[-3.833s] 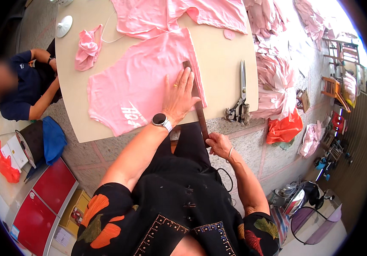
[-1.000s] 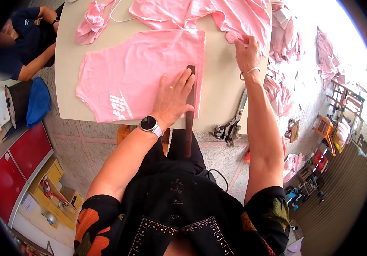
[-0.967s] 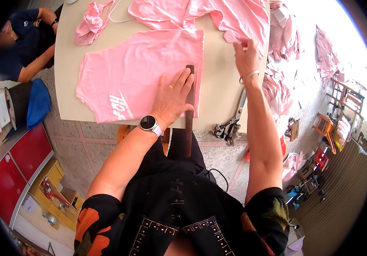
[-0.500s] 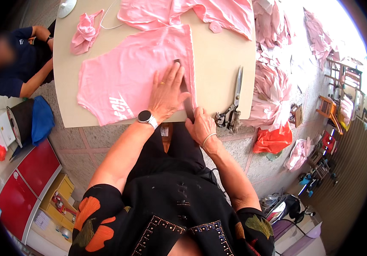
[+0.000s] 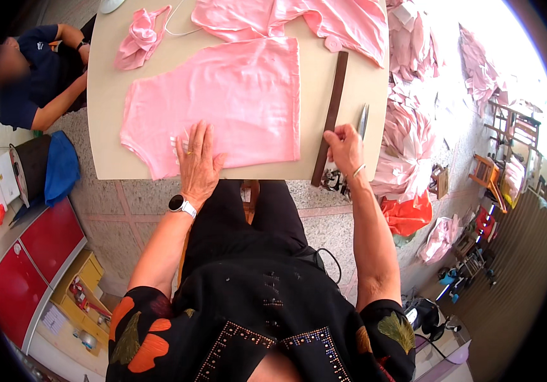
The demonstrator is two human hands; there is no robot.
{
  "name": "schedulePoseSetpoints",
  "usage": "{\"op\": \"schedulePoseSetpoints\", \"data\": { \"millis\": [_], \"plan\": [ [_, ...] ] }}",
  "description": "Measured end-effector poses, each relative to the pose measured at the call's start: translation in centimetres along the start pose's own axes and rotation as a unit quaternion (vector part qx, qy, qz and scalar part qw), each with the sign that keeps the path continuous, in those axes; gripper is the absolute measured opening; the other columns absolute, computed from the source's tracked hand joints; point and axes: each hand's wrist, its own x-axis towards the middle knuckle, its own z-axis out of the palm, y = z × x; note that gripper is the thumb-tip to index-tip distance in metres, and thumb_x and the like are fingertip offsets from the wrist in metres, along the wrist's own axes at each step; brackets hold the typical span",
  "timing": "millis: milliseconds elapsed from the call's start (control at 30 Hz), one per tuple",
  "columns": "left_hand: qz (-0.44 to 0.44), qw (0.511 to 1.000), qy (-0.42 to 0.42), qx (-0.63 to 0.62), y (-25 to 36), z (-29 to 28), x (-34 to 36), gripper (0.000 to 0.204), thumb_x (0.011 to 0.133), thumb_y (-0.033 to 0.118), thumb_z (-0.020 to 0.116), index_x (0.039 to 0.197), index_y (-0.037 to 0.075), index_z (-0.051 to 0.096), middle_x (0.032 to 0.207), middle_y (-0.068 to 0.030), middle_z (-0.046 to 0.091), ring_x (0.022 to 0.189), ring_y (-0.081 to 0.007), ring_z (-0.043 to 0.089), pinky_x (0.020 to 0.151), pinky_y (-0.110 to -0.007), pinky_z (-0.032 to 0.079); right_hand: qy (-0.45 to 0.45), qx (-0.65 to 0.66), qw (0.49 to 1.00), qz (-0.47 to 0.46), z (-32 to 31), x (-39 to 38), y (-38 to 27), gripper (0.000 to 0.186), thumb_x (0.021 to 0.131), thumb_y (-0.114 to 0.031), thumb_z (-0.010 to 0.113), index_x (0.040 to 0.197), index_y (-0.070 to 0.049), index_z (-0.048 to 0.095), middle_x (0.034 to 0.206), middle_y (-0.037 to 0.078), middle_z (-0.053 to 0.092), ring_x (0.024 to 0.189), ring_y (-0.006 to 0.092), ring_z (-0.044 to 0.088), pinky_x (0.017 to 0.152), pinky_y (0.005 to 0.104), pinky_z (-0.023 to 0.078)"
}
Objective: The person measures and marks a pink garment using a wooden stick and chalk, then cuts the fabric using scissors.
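Observation:
A piece of pink fabric [image 5: 235, 102] with white printing lies flat on the cream table [image 5: 108, 108]. My left hand [image 5: 198, 160] rests open over its lower left part, covering some print. My right hand [image 5: 343, 149] is closed on a long dark wooden ruler [image 5: 333, 103], which lies right of the fabric and reaches the near edge. Scissors [image 5: 363, 114] lie just right of it, their handles partly hidden behind that hand.
More pink fabric [image 5: 343, 25], a crumpled piece [image 5: 140, 41] and a cord lie farther back. A co-worker [image 5: 44, 70] sits at left. Pink bundles [image 5: 397, 153], a red bag [image 5: 407, 210] and stools [image 5: 483, 172] are at right, a red cabinet [image 5: 44, 235] at lower left.
The ruler has moved off the fabric to the right. My left hand has slid left from it onto the print; my right hand has moved up and right with the ruler.

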Motion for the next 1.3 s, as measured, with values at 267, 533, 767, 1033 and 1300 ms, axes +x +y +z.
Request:
{"op": "schedulePoseSetpoints", "data": {
  "millis": [267, 533, 767, 1033, 1300],
  "plan": [
    [-0.003, 1.000, -0.021, 0.022, 0.1, -0.8, -0.9, 0.062, 0.101, 0.037, 0.050, 0.153, 0.006, 0.034, 0.160, -0.0122, 0.031, 0.149, -0.0309, 0.028, 0.119, -0.061, 0.015, 0.098, -0.126, 0.984, -0.085, -3.1, -1.6, 2.4, 0.025, 0.085, -0.016, 0.072, 0.100, 0.000, 0.060, 0.083, 0.013, 0.063, 0.075, 0.0263, 0.064, 0.068, 0.0399, 0.051],
    [0.181, 0.973, -0.129, -0.055, 5.0, 1.0, -0.5, 0.066, 0.094, 0.028, 0.061, 0.153, 0.013, 0.035, 0.161, -0.0064, 0.031, 0.149, -0.0266, 0.028, 0.119, -0.060, 0.018, 0.047, -0.247, 0.962, -0.104, -2.5, -9.0, 6.2, 0.033, 0.080, -0.008, 0.074, 0.106, -0.002, 0.054, 0.103, 0.021, 0.055, 0.096, 0.0420, 0.058, 0.082, 0.0496, 0.048],
    [0.222, 0.967, -0.121, -0.028, 3.9, 1.5, -0.3, 0.069, 0.093, 0.031, 0.062, 0.154, 0.015, 0.034, 0.163, -0.0049, 0.028, 0.149, -0.0252, 0.028, 0.119, -0.060, 0.018, 0.072, -0.277, 0.954, -0.088, -1.4, -9.5, 7.7, 0.031, 0.082, -0.007, 0.073, 0.107, -0.003, 0.055, 0.104, 0.022, 0.058, 0.097, 0.0408, 0.060, 0.082, 0.0487, 0.050],
    [0.221, 0.967, -0.117, -0.039, 3.8, 1.8, -0.4, 0.071, 0.092, 0.032, 0.063, 0.153, 0.012, 0.034, 0.162, -0.0053, 0.029, 0.149, -0.0254, 0.027, 0.119, -0.059, 0.018, 0.054, 0.157, 0.980, 0.105, -4.2, -11.9, 7.7, 0.055, 0.080, -0.004, 0.076, 0.127, 0.000, 0.048, 0.093, 0.005, 0.063, 0.077, 0.0126, 0.061, 0.062, 0.0257, 0.050],
    [0.208, 0.970, -0.112, -0.059, 3.6, 1.7, -0.5, 0.076, 0.091, 0.033, 0.064, 0.156, 0.012, 0.031, 0.161, -0.0059, 0.031, 0.149, -0.0247, 0.028, 0.121, -0.057, 0.015, -0.244, 0.148, 0.946, 0.156, -1.7, -21.2, 6.2, 0.051, 0.081, -0.021, 0.081, 0.122, -0.005, 0.055, 0.082, -0.002, 0.052, 0.070, 0.0082, 0.049, 0.063, 0.0255, 0.041]
  ]
}}
